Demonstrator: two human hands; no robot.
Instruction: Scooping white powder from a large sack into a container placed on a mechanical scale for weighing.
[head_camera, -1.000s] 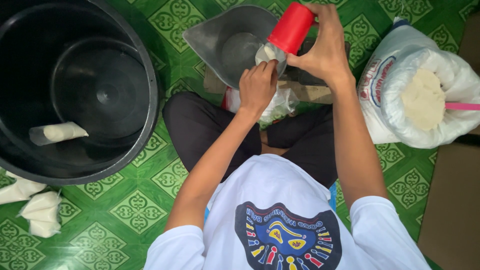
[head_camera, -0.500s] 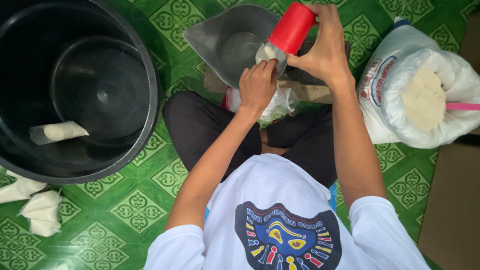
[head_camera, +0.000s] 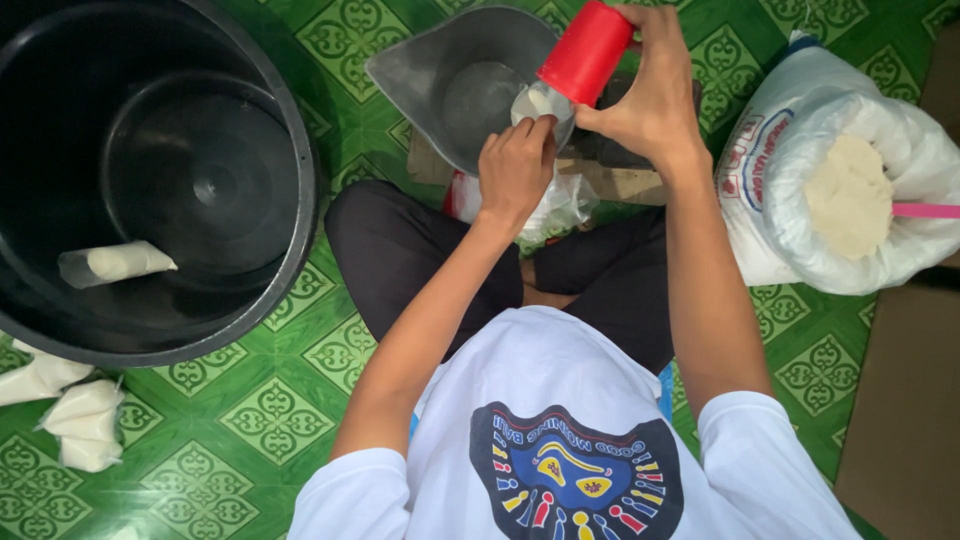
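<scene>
A red plastic cup, smooth and cylindrical, sits at about 12 o'clock in the view, tipped mouth-down toward 7 o'clock over a small clear plastic bag that shows pale powder inside. The right hand is clamped around the cup's upper end, fingers wrapped on its side. The left hand is closed on the bag's mouth, pinching it just under the cup's rim, so cup and bag touch. Both hang above a grey metal scoop-shaped pan on the green patterned floor. At 3 o'clock lies an open white sack of pale flour with a pink handle stuck in it. At 9 o'clock stands a large black plastic tub holding one filled bag; more filled bags lie at 8 o'clock
</scene>
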